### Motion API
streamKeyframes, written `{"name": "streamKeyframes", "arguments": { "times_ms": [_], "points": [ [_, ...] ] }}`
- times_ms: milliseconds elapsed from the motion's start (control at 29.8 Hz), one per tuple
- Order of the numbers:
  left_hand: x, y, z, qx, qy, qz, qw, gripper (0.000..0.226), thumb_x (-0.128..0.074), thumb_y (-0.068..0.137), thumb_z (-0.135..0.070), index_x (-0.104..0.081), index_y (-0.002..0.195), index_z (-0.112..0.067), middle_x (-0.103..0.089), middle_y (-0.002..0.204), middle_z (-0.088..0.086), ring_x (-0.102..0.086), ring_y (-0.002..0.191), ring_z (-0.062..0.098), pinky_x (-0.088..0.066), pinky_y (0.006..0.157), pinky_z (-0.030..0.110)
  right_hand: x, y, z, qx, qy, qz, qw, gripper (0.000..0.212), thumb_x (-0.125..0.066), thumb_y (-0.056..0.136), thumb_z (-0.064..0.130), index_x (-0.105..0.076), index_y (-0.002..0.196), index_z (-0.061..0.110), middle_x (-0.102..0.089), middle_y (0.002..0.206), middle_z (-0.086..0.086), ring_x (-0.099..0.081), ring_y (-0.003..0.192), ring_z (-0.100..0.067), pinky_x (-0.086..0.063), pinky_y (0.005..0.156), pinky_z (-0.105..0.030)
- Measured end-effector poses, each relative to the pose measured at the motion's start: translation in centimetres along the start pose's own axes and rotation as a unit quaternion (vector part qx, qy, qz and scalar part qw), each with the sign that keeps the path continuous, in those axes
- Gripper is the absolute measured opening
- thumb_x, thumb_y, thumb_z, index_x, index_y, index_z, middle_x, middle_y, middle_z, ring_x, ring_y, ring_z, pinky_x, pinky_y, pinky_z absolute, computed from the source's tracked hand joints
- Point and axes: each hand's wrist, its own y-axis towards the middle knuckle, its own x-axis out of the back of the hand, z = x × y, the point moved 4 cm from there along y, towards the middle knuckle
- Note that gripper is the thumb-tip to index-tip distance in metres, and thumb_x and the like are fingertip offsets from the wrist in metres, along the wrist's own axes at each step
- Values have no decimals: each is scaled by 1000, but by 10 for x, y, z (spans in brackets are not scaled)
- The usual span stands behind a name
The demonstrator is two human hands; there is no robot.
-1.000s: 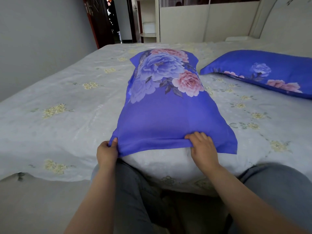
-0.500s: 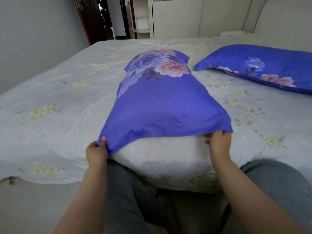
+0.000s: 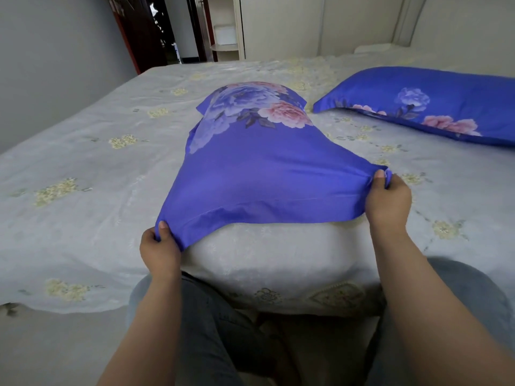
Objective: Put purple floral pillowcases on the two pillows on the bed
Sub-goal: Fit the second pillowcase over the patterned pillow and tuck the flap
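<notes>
A purple floral pillowcase (image 3: pixel 259 168) covers most of a white pillow (image 3: pixel 267 257) that lies lengthwise at the near edge of the bed. The pillow's near end sticks out bare below the case's open hem. My left hand (image 3: pixel 158 246) pinches the hem's near left corner. My right hand (image 3: pixel 387 196) grips the hem's right corner, held out to the right and a little farther away. The fabric is stretched taut between them. A second pillow (image 3: pixel 429 104) in a matching purple floral case lies at the far right of the bed.
The bed (image 3: pixel 83 168) has a pale sheet with small yellow flower prints. My knees in grey trousers press against its near edge. A headboard (image 3: pixel 459 20) stands at the far right, a dark doorway (image 3: pixel 156 32) and a cream shelf unit (image 3: pixel 225 29) beyond the bed.
My right hand moved from the hem's middle out to its right corner and lifted it outward. The hem rose and stretched wide, baring more of the white pillow's near end.
</notes>
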Motion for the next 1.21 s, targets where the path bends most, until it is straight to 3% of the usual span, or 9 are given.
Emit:
{"name": "streamKeyframes", "arguments": {
  "times_ms": [134, 302, 403, 571, 806, 873, 974, 1108, 1209],
  "points": [
    [-3, 12, 4, 39, -46, 0, 998, 31, -50, 94, -34, -54, 84, -5, -55, 81, 9, -48, 74, 22, -38, 70, 31, -5, -16, -55, -66, -198, 50, 977, 42, -28, 101, 36, -55, 104, 3, -62, 103, -20, -56, 101, -37, -37, 90, -41],
    [2, 16, 2, 43, -23, 38, 998, 28, -57, 91, -33, -58, 83, -6, -55, 72, 5, -53, 74, 28, -39, 70, 31, -8, -21, -80, -15, -327, 57, 943, 32, -28, 101, 28, -50, 107, 5, -67, 95, -19, -60, 94, -35, -31, 87, -38],
    [15, 8, -38, -65, 38, -43, 996, 20, -54, 89, -20, -54, 107, -11, -56, 112, 9, -58, 100, 30, -41, 85, 34, -7, -23, -81, 14, -343, 52, 938, 26, -33, 93, 11, -41, 117, 6, -68, 84, -17, -61, 82, -34, -29, 78, -36],
    [-9, -32, -167, -464, 52, -7, 885, 43, -53, 90, -25, -48, 131, -12, -41, 143, 10, -36, 134, 27, -27, 111, 47, -7, -25, -76, 35, -308, 79, 947, 54, -31, 85, 4, -31, 136, 24, -63, 71, -8, -56, 71, -29, -28, 80, -37],
    [-93, -64, -127, -421, 407, 270, 764, 112, -45, 58, -87, 11, 145, -45, 14, 158, -10, 15, 144, 33, -2, 111, 65, 6, -15, -68, -76, -264, 159, 948, 58, -33, 85, 5, -49, 131, 37, -58, 121, -7, -49, 111, -31, -34, 100, -43],
    [-91, -62, -102, -412, 410, 256, 773, 117, -49, 57, -87, 18, 143, -45, 17, 157, -9, 15, 144, 34, -1, 110, 65, 14, -5, -48, -76, -287, 114, 948, 50, -36, 87, 8, -59, 123, 32, -48, 133, -12, -38, 123, -34, -33, 104, -46],
    [-83, -59, -92, -441, 397, 230, 771, 114, -54, 63, -80, 18, 143, -44, 12, 158, -7, 10, 145, 35, -5, 109, 66, 11, -4, 6, 103, -144, -33, 984, 44, -35, 89, 23, -58, 126, 17, -46, 135, -15, -38, 127, -33, -30, 107, -42],
    [-73, -51, -89, -415, 358, 209, 810, 107, -56, 65, -78, 8, 145, -48, 7, 158, -11, 7, 145, 36, -9, 107, 68, -54, -16, 12, 11, -120, 212, 970, 93, -47, 81, 70, -24, 147, 9, -26, 152, -11, -28, 139, -29, -25, 113, -42],
    [-64, -40, -73, -317, 328, 196, 868, 107, -59, 64, -76, 7, 144, -49, 9, 158, -12, 5, 144, 38, -16, 107, 65, -61, -22, -13, -64, -83, 214, 971, 94, -64, 71, 67, -35, 137, 8, -51, 135, -8, -52, 119, -31, -41, 94, -37]
  ]
}}
